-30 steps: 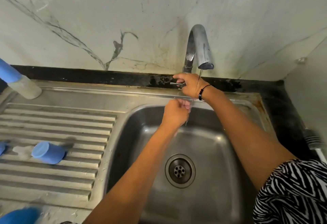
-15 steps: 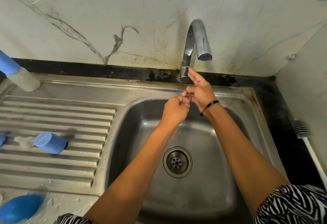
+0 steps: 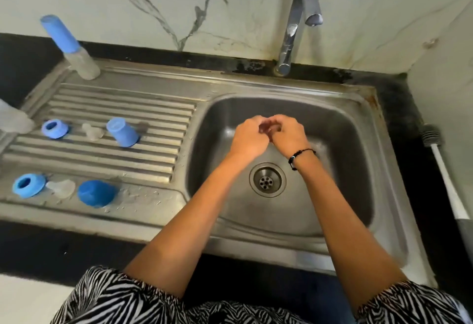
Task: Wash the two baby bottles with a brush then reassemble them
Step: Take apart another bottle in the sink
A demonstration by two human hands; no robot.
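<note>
Near edge of the draining board [image 3: 102, 152]: one blue ring [image 3: 28, 185], one clear teat [image 3: 61, 188], one blue cap [image 3: 96, 193], laid out separately in a row. Next row back: a second blue ring [image 3: 54, 129], a second clear teat [image 3: 92, 131], a second blue cap [image 3: 122, 132] standing mouth down. All six pieces lay apart, so reassembly had not begun.

Over the sink [image 3: 358, 144], above the drain [image 3: 267, 179]: left hand [image 3: 249, 139] and right hand [image 3: 289, 137], knuckles touching, fingers of both curled inward toward each other. Whether they pinched some small clear piece or merely rubbed together could not be told; the spot between them was blurred.

Far left: one bottle [image 3: 76, 52] with its blue cover on, upright at the back corner of the board; part of a clear bottle body [image 3: 15, 119] at the frame's left edge. Far right, on the dark counter: brush [image 3: 445, 170], set down, not in use. Back wall: tap [image 3: 294, 29], no stream visible.

Judgement: scrubbing likely finished or paused; assembly of at least one bottle remained.

Change from a second earlier: the right hand had left the tap handle and joined the left lower over the basin; the thin stream had stopped.
</note>
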